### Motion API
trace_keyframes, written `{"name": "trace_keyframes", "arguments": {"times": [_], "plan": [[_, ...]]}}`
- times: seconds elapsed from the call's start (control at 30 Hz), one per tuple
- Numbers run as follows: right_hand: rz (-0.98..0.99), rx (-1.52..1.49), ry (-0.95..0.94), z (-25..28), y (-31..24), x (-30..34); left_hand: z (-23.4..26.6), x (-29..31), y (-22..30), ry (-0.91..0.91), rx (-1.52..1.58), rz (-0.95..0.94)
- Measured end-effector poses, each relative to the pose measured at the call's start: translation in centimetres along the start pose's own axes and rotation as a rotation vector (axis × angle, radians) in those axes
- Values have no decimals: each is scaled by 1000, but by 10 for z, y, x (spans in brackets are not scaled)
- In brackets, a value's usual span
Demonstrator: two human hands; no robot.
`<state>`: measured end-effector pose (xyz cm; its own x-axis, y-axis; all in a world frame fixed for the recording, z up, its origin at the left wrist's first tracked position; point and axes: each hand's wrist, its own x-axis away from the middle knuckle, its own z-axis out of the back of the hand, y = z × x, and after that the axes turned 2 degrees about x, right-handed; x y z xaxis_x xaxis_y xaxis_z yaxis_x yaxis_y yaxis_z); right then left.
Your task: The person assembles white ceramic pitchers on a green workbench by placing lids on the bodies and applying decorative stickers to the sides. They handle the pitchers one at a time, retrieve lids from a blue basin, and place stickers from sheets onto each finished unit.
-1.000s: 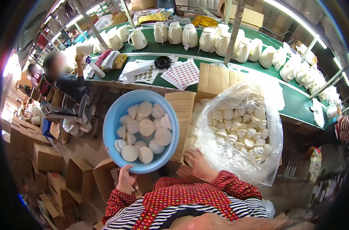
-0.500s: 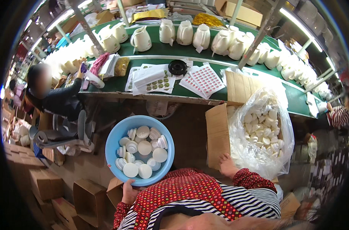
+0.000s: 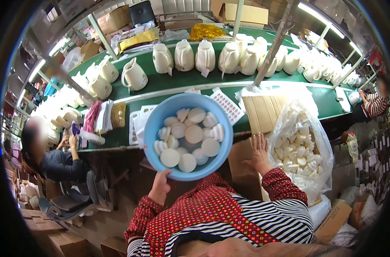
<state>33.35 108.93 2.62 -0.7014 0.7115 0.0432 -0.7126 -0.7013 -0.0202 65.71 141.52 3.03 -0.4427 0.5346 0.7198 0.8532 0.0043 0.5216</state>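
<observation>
My left hand grips the near rim of a blue plastic basin and holds it up in front of the green table. Several white round lids lie inside the basin. My right hand is flat with fingers spread against a brown cardboard box, just left of a clear plastic bag full of white lids. Both sleeves are red patterned over a striped top.
A row of white jugs stands on the green table. Sticker sheets and a stack of brown card lie at its near edge. A seated person works at left; another person's sleeve shows at far right. Cardboard boxes sit on the floor.
I have risen closer to the table, lifting the blue basin up toward its edge. My right hand stays on the cardboard box beside the bag.
</observation>
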Motion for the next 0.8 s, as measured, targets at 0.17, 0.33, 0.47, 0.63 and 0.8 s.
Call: {"name": "trace_keyframes", "arguments": {"times": [0.17,0.33,0.47,0.63,0.8], "plan": [[35,23,-171,-28,33,-81,-117,-131,39,-163,-72,15],[59,-113,-269,-16,42,-94,-207,-223,45,-82,-237,185],[52,-30,-431,23,35,-131,-241,-281,38,-120,-300,183],[126,-594,-100,74,15,-232,-252,-307,60,-232,-452,232],[376,-572,5,53,-63,-352,-264,-288,90,-243,-608,379]]}}
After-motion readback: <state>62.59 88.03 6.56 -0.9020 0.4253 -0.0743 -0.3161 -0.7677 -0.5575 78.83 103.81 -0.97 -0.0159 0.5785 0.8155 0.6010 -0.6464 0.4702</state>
